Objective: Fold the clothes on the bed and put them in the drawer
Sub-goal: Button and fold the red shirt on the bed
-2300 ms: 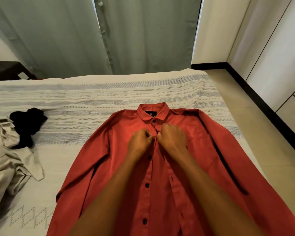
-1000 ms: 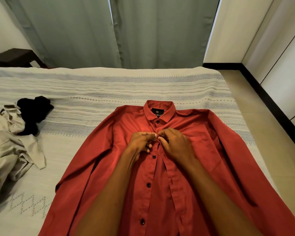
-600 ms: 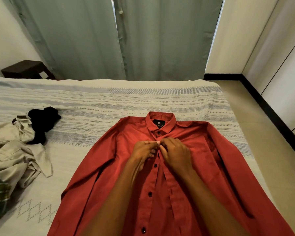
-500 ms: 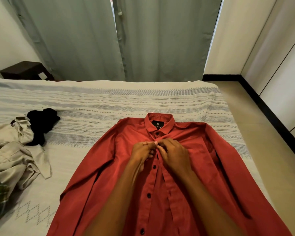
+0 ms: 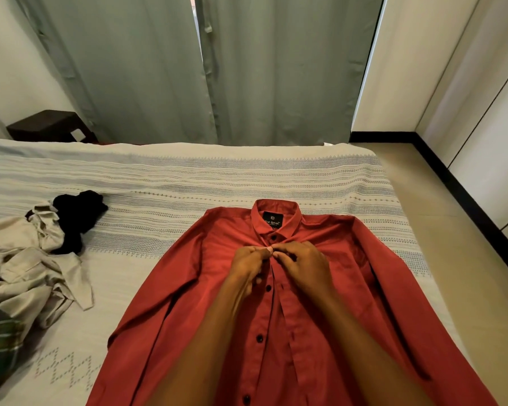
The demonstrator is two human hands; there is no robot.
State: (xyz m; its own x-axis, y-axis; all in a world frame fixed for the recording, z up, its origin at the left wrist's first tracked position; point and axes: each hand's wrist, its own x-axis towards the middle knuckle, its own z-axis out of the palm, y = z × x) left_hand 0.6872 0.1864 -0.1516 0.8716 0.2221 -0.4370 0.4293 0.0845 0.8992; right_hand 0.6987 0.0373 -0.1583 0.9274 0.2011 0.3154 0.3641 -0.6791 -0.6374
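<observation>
Clothes lie across the striped bed [image 5: 188,177]. At the left edge sits a crumpled beige garment [image 5: 27,268] with a black one [image 5: 77,218] touching its far side. Right of them, the red shirt [image 5: 364,288] is spread flat, front up, collar away. Over its placket just below the collar, the left hand [image 5: 248,263] and right hand [image 5: 304,263] meet, fingertips touching, each grip pinching the shirt's front edge.

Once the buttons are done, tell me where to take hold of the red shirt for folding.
Judging by its pose, grip the red shirt at both shoulder seams, coming from above; it lies flat, front up, collar away, sleeves spread on the bed.
</observation>
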